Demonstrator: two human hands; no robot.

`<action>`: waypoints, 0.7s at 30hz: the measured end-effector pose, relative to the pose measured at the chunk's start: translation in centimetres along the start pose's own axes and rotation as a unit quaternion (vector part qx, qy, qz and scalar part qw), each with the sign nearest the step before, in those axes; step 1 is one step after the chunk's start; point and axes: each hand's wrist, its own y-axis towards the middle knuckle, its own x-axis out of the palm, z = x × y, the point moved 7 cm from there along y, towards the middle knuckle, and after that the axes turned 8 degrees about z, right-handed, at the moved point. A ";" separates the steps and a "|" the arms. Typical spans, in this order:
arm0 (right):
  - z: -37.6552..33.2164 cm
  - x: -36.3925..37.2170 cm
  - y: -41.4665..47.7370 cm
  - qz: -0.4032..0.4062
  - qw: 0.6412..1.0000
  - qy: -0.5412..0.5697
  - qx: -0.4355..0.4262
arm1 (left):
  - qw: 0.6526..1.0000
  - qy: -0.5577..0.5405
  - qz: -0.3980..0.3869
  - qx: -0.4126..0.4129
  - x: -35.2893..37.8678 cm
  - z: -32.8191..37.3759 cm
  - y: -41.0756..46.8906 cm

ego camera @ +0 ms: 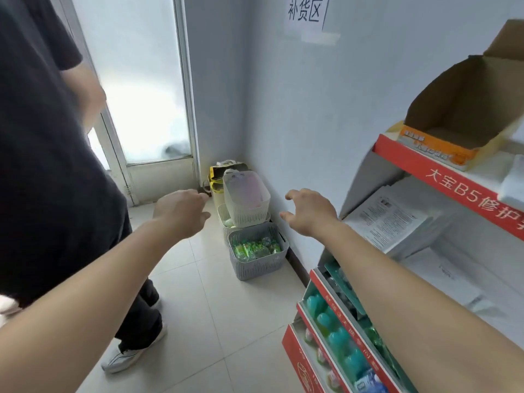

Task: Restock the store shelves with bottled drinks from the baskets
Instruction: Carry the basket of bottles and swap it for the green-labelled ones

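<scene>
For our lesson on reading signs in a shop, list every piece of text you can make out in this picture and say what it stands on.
"补货区": paper sign on the wall.
"大宝B5修护": red shelf edge strip; the strip runs out of frame after that.
Orange carton on the top shelf: print too blurred to read.
Printed sheets on the middle shelf: too small.
Lower red shelf fronts: characters blurred.
Bottle labels in the grey basket: unreadable.

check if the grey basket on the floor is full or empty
Filled. The grey basket sits by the wall holding green-labelled bottles nearly to its rim.
</scene>
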 end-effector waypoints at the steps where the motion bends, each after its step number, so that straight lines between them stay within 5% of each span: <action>1: 0.3 0.9 1.9 -0.006 1.000 -0.002 0.000 | 1.000 -0.001 -0.003 -0.002 1.1 -0.3 1.7; 21: 6.1 19.8 32.9 -0.100 0.992 0.029 0.072 | 0.990 -0.055 -0.124 -0.038 23.9 -4.4 29.5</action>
